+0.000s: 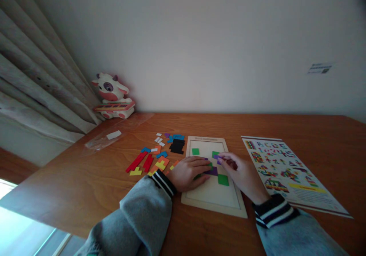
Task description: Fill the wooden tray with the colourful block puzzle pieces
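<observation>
The right hand's point(238, 172) grip pinched a purple piece point(216, 157) over the board point(210, 198) on the desk point(85, 195). The left hand point(190, 172) lay open, fingers extended, hiding some pieces there. At least three green pieces point(223, 180) showed. One sheet point(304, 174) lay right, one toy point(114, 96) behind left.

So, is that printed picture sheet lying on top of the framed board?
No, the printed sheet lies on the table to the right of the framed board, with tabletop showing between them.
</observation>
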`<action>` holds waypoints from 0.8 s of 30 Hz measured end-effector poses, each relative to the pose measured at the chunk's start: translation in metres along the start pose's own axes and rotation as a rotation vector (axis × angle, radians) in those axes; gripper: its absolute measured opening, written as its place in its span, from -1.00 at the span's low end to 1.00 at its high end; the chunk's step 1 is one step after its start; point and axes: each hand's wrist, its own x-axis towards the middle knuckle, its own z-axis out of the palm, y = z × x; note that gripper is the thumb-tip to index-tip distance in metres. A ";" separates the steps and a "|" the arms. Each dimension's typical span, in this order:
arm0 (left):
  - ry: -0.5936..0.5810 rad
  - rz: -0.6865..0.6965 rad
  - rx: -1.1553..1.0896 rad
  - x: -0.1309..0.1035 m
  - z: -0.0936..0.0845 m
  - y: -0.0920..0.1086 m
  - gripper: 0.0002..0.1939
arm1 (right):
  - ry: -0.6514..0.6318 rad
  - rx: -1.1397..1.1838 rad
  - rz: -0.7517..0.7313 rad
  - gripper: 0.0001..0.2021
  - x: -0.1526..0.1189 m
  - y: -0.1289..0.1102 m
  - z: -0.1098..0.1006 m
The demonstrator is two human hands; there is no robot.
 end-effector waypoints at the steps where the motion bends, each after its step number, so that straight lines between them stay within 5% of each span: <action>1: -0.002 0.006 0.004 0.000 0.000 0.000 -0.70 | -0.019 -0.011 -0.009 -0.73 0.002 0.001 0.001; 9: -0.020 0.020 0.031 0.002 0.001 0.002 -0.70 | -0.068 -0.232 -0.158 -0.75 0.009 0.004 0.012; 24: -0.015 0.003 0.017 0.000 -0.002 0.004 -0.69 | -0.209 -0.298 -0.255 -0.62 -0.001 0.007 -0.007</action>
